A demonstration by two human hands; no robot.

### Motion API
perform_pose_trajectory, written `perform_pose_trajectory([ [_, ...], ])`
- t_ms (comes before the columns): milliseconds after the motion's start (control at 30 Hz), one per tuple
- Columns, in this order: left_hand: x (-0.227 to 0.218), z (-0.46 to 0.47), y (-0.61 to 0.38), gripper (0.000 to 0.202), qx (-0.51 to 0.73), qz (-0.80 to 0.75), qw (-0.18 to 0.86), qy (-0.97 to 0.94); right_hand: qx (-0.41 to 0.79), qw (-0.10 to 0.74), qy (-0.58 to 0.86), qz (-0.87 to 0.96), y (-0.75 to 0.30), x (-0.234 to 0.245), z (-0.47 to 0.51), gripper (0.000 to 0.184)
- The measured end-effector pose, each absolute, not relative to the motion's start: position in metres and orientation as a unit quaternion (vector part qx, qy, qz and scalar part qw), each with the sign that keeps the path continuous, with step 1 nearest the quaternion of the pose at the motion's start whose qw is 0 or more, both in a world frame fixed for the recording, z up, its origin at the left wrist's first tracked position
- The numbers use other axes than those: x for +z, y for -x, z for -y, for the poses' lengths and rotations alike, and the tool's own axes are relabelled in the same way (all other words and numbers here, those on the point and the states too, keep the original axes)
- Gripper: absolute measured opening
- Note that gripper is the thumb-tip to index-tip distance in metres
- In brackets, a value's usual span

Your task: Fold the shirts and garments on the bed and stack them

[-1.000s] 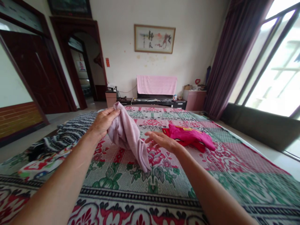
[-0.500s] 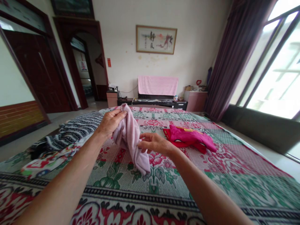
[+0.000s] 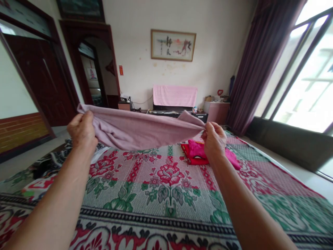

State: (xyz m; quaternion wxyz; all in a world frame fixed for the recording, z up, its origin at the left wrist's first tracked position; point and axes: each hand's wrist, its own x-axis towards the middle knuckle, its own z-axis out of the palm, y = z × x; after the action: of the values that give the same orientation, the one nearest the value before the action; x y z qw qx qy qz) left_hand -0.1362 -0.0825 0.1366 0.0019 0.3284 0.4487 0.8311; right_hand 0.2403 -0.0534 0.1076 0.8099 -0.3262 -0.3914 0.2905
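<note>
A pale mauve cloth garment point(image 3: 140, 128) is stretched sideways in the air above the bed, its exact kind not clear. My left hand point(image 3: 82, 131) is closed around its left end, where a bit of fabric sticks up past the fingers. On the other side, my right hand point(image 3: 214, 139) pinches the right corner. The garment's lower edge sags between the hands, and a small flap folds up near the right end. Behind my right hand lies a folded bright pink and red garment point(image 3: 195, 152), partly covered by the hand and wrist.
A flowered bedspread point(image 3: 169, 194) spreads beneath my arms. Black-and-white patterned clothing point(image 3: 53, 163) and a white multicoloured garment point(image 3: 39, 187) lie at the left, partly behind my left arm. A low black cabinet with a pink cloth point(image 3: 175, 94) over a screen stands by the far wall.
My hands have moved apart and upward, pulling the bunched mauve garment out wide. My right hand, loose beside the cloth before, now grips its right corner.
</note>
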Motion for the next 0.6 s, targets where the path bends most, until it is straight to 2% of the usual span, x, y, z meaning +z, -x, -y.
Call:
perform_pose_trajectory([
  [267, 0.132, 0.080, 0.130, 0.028, 0.835, -0.457, -0.023, -0.306, 0.227, 0.806, 0.355, 0.414, -0.242, 0.115, 0.060, 0.023],
  [467, 0.132, 0.084, 0.126, 0.025, 0.822, -0.458, -0.044, -0.337, 0.209, 0.778, 0.334, 0.489, -0.238, 0.116, 0.062, 0.033],
  [533, 0.134, 0.085, 0.124, 0.023, 0.817, -0.457, -0.021, -0.349, 0.219, 0.722, 0.354, 0.552, -0.241, 0.115, 0.067, 0.033],
  [600, 0.135, 0.086, 0.122, 0.023, 0.806, -0.462, 0.012, -0.369, 0.256, 0.596, 0.417, 0.637, -0.247, 0.110, 0.068, 0.033],
])
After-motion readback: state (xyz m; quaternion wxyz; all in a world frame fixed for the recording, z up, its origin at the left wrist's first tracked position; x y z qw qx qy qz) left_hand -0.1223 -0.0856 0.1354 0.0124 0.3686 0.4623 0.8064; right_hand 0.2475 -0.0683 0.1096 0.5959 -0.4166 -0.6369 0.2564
